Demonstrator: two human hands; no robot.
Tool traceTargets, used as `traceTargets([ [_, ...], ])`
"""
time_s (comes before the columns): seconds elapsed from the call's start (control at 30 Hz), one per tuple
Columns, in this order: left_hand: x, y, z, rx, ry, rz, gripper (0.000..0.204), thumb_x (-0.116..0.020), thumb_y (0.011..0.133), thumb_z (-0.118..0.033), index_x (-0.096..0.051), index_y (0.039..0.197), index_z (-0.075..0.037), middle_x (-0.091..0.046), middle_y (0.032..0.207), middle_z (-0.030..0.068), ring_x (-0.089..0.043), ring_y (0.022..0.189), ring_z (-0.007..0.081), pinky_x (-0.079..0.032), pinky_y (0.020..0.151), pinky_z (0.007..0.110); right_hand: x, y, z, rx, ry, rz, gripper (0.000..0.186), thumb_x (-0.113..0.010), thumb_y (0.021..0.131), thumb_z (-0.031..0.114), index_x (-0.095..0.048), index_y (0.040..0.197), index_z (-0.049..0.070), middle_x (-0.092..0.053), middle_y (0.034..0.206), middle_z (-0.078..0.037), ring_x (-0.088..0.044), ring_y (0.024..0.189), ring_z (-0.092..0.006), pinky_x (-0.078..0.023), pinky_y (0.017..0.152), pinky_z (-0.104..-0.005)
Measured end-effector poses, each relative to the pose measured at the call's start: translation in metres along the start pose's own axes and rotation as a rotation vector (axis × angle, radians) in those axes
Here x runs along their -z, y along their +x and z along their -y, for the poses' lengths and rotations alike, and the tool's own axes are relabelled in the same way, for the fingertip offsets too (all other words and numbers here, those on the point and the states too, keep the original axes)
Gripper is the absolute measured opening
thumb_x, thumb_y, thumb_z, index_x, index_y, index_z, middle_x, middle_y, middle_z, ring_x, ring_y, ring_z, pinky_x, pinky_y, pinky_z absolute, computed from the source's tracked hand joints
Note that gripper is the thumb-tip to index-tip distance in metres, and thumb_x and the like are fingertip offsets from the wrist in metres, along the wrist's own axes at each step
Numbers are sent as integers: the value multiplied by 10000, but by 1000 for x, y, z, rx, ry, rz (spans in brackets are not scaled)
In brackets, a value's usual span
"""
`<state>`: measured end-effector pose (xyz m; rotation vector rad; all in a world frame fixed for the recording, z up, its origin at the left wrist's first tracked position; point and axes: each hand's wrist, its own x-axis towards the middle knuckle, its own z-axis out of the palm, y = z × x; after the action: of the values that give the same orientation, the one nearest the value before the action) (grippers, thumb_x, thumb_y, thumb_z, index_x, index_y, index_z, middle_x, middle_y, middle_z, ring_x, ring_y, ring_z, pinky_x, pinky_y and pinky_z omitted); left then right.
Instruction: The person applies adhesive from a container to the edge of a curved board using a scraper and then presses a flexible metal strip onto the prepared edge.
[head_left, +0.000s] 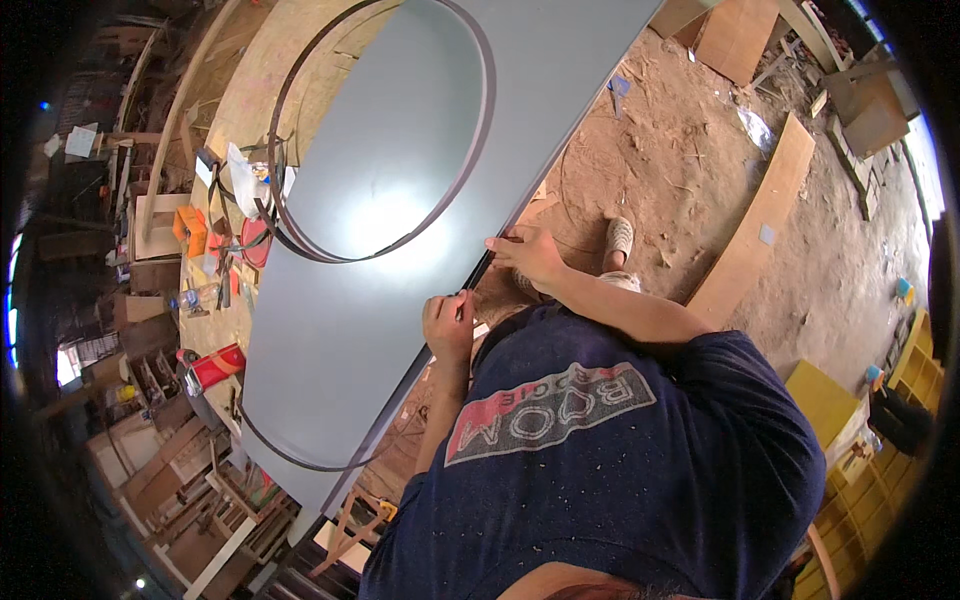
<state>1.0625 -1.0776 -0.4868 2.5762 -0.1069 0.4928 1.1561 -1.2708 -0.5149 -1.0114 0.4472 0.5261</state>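
A long grey panel [320, 340] lies across the view on a workbench. Along its near edge runs a dark edging strip [481, 270], and both my hands are at that edge. My left hand [447, 322] is closed, its fingers curled and pinching at the strip. Farther up the edge, my right hand [530, 255] is closed on the strip too, its index finger laid over the panel's rim. A large loop of dark banding [487, 130] rests on the panel's far half. Another length of banding [290, 455] curves across the lower left end.
Left of the panel, the wooden bench [225, 320] carries an orange object [189, 230], a red can [215, 367] and a white plastic bag [243, 180]. A long wooden board [755, 220] lies on the dusty floor at right. Yellow shelving [865, 510] stands at lower right.
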Motion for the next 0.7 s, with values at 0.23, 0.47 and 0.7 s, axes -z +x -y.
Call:
traceTargets([
  [0.23, 0, 4, 10, -55, -11, -21, 223, -874, 807, -70, -652, 793, -91, -604, 787, 72, -612, 758, 307, -474, 684, 445, -2, 1, -6, 6, -41, -31, 384, -825, 944, 204, -715, 1139, -108, -748, 1008, -145, -743, 847, -194, -639, 780, -311],
  [0.47, 0, 6, 11, -61, -45, 9, 229, -873, 809, -47, -644, 799, -60, -576, 764, 95, -590, 735, 314, -475, 661, 434, -4, 0, -5, 37, -98, -57, 390, -818, 954, 224, -724, 1144, -103, -753, 1020, -132, -742, 875, -172, -632, 796, -287],
  [0.7, 2, 7, 10, -51, -72, -10, 227, -860, 820, -32, -636, 796, -57, -580, 794, 99, -589, 760, 311, -476, 664, 433, 34, 19, 14, 127, 231, -92, 368, -689, 1048, 178, -618, 1299, -82, -701, 1181, -136, -710, 1065, -250, -582, 997, -403],
])
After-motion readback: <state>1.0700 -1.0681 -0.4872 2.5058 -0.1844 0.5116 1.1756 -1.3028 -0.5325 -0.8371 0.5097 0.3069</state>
